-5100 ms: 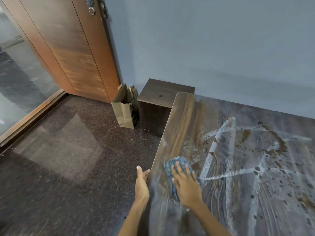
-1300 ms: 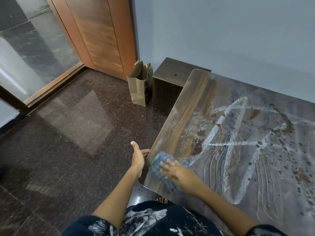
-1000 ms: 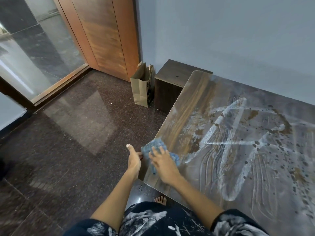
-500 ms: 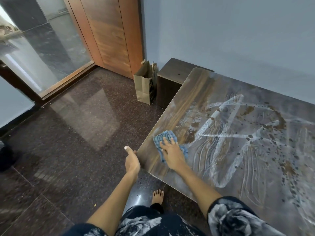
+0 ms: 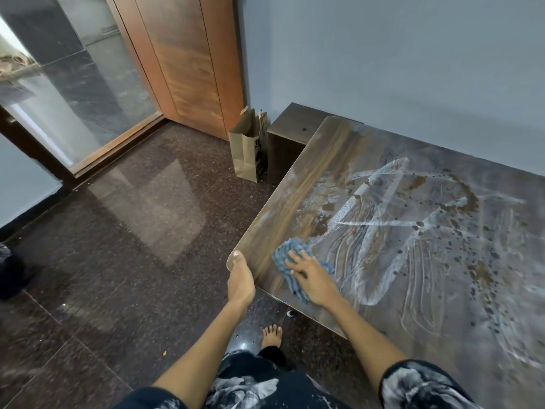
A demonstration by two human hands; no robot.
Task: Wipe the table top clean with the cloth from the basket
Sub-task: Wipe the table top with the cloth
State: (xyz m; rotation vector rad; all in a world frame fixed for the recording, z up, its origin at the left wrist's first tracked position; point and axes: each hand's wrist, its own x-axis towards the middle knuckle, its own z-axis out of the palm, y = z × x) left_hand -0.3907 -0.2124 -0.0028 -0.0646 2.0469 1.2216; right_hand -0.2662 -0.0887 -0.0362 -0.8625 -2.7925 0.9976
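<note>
1. Head view: the table top (image 5: pixel 413 261) is being shown smeared with white streaks and brown spots across most of its surface, while a strip along its left edge is looking clean and woody; compared with half a second ago, the wiping is being carried back toward the near left corner.
2. This is being judged as early progress, with most of the soiled area not yet wiped.
3. The cloth (image 5: pixel 287 259) is being pressed flat on the table near that corner, at the border of the clean strip and the streaks.
4. The right hand (image 5: pixel 311 276) is being laid open on the cloth, fingers spread and straight, pushing rather than gripping.
5. The left hand (image 5: pixel 240 278) is being held at the corner edge, thumb resting on top; its fingers are hidden beneath, so the grip cannot be told.
</note>
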